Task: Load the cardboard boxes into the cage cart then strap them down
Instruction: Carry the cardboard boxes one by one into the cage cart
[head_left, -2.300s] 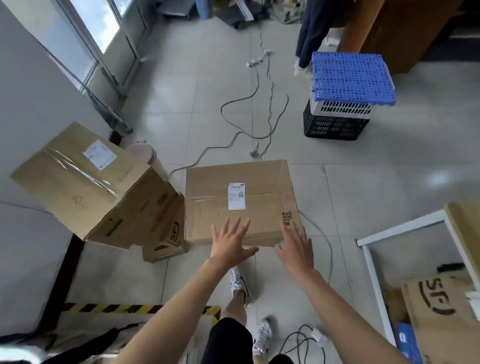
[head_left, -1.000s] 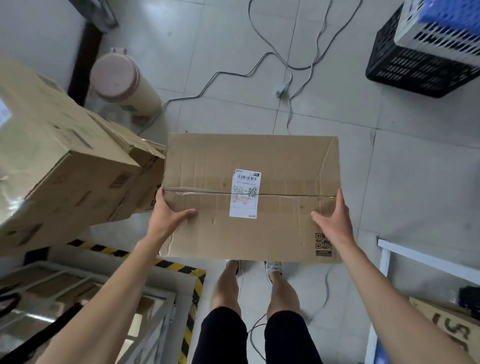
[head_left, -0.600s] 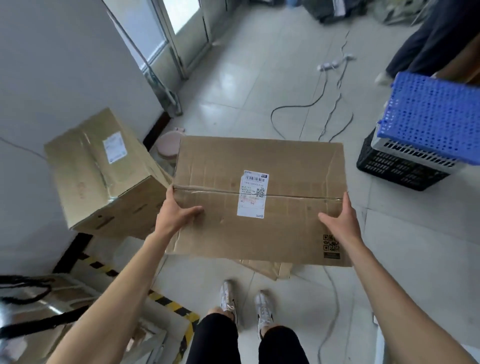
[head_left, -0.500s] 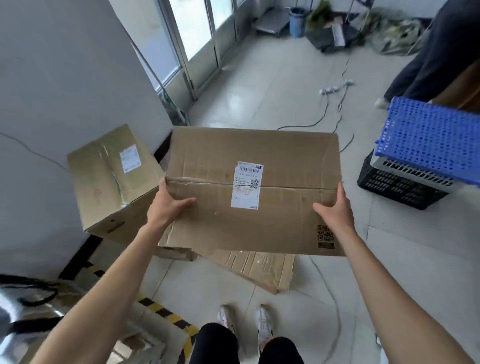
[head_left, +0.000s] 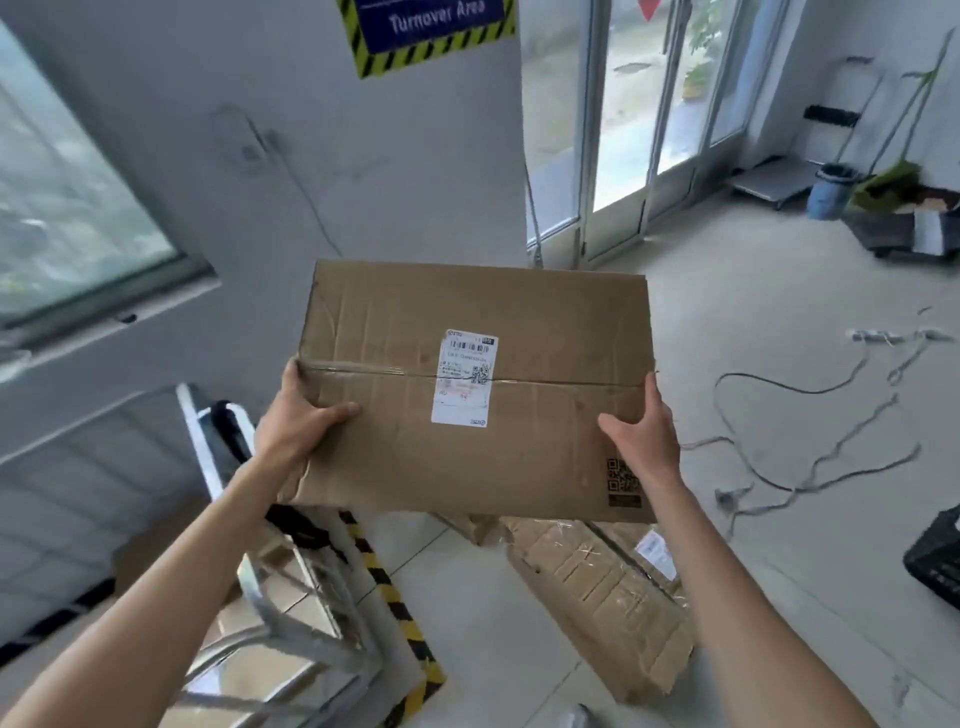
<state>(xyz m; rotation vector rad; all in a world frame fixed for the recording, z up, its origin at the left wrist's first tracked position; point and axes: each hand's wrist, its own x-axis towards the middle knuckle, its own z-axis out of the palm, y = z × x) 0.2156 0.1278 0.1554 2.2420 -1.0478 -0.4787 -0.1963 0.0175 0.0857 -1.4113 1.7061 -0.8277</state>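
- A box was gripped at its sides by the left hand and right hand.
- A cart was seen lower left, another carton beneath, cables at right.

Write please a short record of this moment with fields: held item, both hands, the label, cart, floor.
held item: cardboard box, lifted clear of the floor
left hand: grips the box's left edge
right hand: grips the box's right edge
label: white shipping label across the taped seam
cart: metal cage cart, lower left
floor: another box, cables
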